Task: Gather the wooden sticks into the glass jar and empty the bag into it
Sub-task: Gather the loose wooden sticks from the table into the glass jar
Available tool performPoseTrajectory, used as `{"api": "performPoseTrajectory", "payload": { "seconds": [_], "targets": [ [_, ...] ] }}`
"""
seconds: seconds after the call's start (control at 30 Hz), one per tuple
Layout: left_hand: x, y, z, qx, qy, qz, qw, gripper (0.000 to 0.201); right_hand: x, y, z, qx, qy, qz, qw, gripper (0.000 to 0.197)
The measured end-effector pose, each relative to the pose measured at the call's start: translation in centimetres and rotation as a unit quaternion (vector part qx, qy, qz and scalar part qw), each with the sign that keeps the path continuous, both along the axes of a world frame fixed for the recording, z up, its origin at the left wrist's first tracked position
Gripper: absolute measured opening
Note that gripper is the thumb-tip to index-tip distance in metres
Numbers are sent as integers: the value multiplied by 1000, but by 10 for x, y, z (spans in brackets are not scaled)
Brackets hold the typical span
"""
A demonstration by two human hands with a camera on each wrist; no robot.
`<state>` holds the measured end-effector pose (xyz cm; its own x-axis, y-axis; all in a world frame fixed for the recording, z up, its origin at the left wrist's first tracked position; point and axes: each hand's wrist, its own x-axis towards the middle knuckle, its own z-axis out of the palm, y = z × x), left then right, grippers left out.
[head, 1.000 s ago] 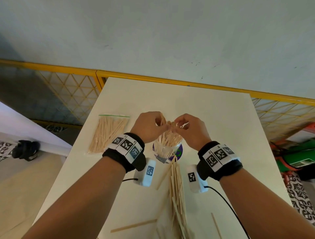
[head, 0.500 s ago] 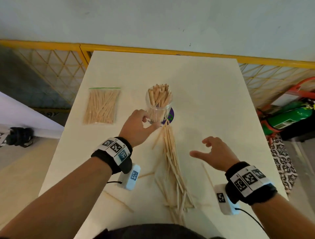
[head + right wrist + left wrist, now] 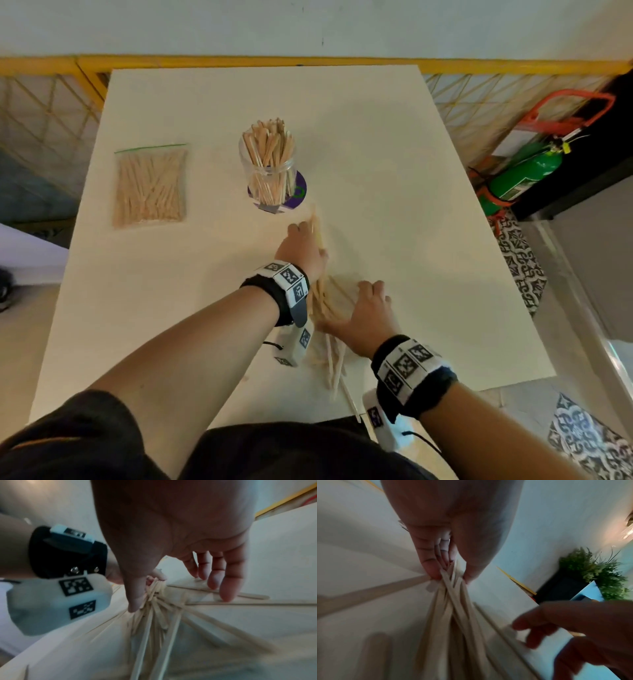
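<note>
Head view: left hand [image 3: 301, 248] is closing round the far end of the loose sticks [image 3: 325, 301] on the table [image 3: 394, 154]; right hand [image 3: 366, 313] is lying spread and flat over their near part. Jar [image 3: 269, 171] is standing upright just beyond, already part-filled; bag [image 3: 149, 186] is lying well to its left, still full. Risk, as I judge it: sticks are crossing, so a lift could shed some off the near edge. Cream table; yellow lattice rail, pale wall, green cylinder [image 3: 524, 174] at right.

Left wrist view: fingers [image 3: 429, 566] and thumb are pinching the stick ends. Grip looks thin; the bundle could fan and slip. A plant [image 3: 597, 572] is standing by the wall.

Right wrist view: fingertips [image 3: 227, 595] are pressing strays flat, holding none. Splayed sticks could snag on the jar mouth.
</note>
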<state>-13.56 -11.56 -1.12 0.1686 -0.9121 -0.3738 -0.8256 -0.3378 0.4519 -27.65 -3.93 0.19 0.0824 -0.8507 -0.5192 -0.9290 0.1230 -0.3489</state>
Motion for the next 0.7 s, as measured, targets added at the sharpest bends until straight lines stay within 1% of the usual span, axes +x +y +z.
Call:
{"api": "performPoseTrajectory", "payload": {
  "seconds": [0.07, 0.13, 0.2, 0.27, 0.33, 0.43, 0.53, 0.63, 0.7],
  "targets": [
    [-2, 5, -1, -3, 12, 0, 1000, 46, 12, 1, -2, -10, 17, 34, 999, 97],
    [1, 8, 1, -8, 22, 13, 1000, 38, 20, 0, -5, -25, 5, 45, 999, 78],
    [7, 7, 2, -8, 41, 45, 998, 33, 24, -3, -7, -30, -24, 43, 998, 57],
    [15, 4, 0, -7, 65, 81, 995, 37, 26, -8, -8, -22, -69, 16, 997, 39],
    [21, 2, -1, -3, 82, 100, 992, 45, 25, -15, -8, -14, -101, -12, 995, 31],
    [27, 6, -2, -6, 85, 105, 991, 57, 27, -27, -11, -19, -122, -9, 992, 37],
    [33, 8, -4, -20, 106, 106, 988, 66, 30, -38, -10, -20, -163, 3, 986, 50],
    [43, 7, 0, -48, 124, 89, 987, 61, 27, -46, 0, -38, -204, 27, 978, 60],
    [51, 5, 5, -60, 108, 67, 990, 47, 19, -48, 9, -54, -193, 54, 978, 68]
  ]
}}
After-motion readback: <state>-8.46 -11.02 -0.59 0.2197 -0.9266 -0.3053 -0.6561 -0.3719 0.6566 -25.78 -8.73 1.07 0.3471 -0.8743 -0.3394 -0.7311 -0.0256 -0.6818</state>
